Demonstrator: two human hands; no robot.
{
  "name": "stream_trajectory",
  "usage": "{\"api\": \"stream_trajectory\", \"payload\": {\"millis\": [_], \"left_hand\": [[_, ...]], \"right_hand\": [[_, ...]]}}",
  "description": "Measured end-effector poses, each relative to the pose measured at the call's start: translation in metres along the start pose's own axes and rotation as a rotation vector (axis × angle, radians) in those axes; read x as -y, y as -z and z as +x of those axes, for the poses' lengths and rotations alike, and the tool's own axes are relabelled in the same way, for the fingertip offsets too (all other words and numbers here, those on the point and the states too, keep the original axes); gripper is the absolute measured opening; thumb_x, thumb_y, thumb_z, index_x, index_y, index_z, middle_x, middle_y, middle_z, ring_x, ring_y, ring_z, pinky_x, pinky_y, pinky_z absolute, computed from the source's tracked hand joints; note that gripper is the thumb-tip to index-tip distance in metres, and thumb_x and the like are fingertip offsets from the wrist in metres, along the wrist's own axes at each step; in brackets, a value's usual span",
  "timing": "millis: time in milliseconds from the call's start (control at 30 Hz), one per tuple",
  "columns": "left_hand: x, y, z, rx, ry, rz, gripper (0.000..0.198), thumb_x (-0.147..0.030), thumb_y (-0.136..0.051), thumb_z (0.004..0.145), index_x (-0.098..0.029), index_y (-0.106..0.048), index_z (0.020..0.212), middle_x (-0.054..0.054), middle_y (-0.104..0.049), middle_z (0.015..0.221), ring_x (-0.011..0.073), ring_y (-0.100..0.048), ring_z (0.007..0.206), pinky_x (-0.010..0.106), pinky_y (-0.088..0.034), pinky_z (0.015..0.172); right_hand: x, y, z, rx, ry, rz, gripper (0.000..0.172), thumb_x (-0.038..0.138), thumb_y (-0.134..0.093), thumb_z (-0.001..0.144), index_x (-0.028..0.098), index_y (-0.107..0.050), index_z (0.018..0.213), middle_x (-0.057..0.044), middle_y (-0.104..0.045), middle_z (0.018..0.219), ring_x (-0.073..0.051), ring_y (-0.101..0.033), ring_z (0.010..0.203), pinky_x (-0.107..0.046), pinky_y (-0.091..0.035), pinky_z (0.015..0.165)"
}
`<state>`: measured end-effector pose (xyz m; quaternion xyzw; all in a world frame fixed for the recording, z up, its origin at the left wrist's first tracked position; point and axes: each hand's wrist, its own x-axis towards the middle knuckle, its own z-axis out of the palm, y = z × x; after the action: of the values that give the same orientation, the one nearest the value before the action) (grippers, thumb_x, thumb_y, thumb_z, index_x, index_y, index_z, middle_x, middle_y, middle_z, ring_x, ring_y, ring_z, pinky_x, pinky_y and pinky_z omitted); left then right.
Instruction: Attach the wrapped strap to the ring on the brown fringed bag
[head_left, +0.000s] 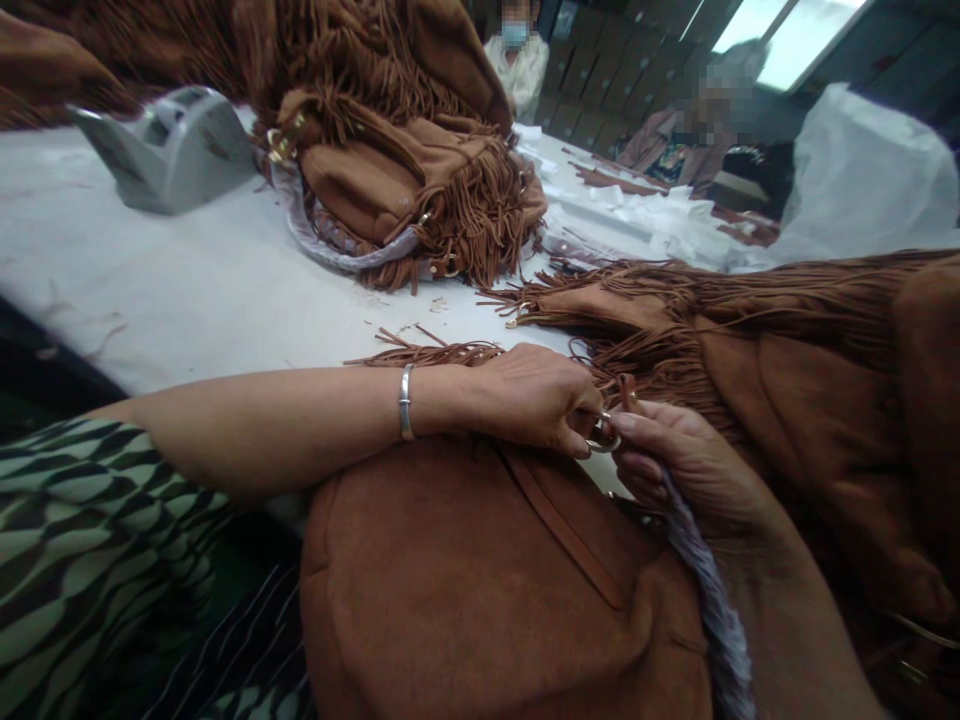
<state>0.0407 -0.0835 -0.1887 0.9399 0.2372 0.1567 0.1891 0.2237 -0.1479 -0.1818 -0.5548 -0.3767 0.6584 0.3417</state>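
A brown suede bag point(480, 580) lies in front of me at the table's edge, with fringe point(442, 352) showing beyond my left arm. My left hand point(536, 395) reaches over its top and pinches a gold metal ring point(602, 440). Closed on the other side of that ring, my right hand point(667, 450) grips the end of a wrapped strap point(701, 560), which hangs down past my wrist in a pale covering. A small brown leather tab point(627, 390) pokes up above my right fingers. Exactly how ring and strap join is hidden by my fingertips.
Another fringed bag point(367, 185) with a wrapped strap sits ahead on the white table point(187, 300). A grey tape dispenser point(169, 150) stands at the left. More fringed bags point(810, 390) crowd the right, near white plastic point(870, 180). Two people point(517, 70) are across the table.
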Motion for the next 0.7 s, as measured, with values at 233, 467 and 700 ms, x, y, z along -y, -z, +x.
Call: {"api": "stream_trajectory", "payload": {"millis": [233,467,700], "left_hand": [[0.003,0.004,0.001,-0.068,0.037,-0.084,0.016,-0.034,-0.063,0.069,-0.019,-0.065,0.076,-0.002,-0.062,0.073,0.011,-0.051,0.063,0.023,-0.029,0.053],[0.008,0.002,0.0,-0.217,0.063,-0.385,0.027,-0.032,-0.068,0.066,-0.016,-0.061,0.086,-0.004,-0.062,0.069,0.0082,-0.054,0.06,0.018,-0.034,0.052],[0.007,0.0,-0.002,-0.258,-0.017,-0.546,0.018,-0.026,-0.066,0.07,-0.013,-0.06,0.081,-0.003,-0.06,0.068,0.006,-0.052,0.058,0.016,-0.037,0.052]], "right_hand": [[0.0,-0.008,-0.006,-0.031,0.118,-0.061,0.029,0.036,-0.075,0.068,0.019,-0.054,0.077,0.003,-0.056,0.046,-0.008,-0.045,0.03,-0.014,-0.033,0.028],[-0.001,-0.019,-0.008,-0.074,0.295,0.037,0.025,0.032,-0.072,0.071,0.02,-0.052,0.079,0.003,-0.059,0.054,-0.009,-0.05,0.037,-0.018,-0.042,0.034],[-0.004,-0.018,-0.005,-0.046,0.312,0.093,0.025,0.028,-0.075,0.07,0.019,-0.054,0.079,0.004,-0.057,0.056,-0.006,-0.045,0.036,-0.014,-0.037,0.034]]}}
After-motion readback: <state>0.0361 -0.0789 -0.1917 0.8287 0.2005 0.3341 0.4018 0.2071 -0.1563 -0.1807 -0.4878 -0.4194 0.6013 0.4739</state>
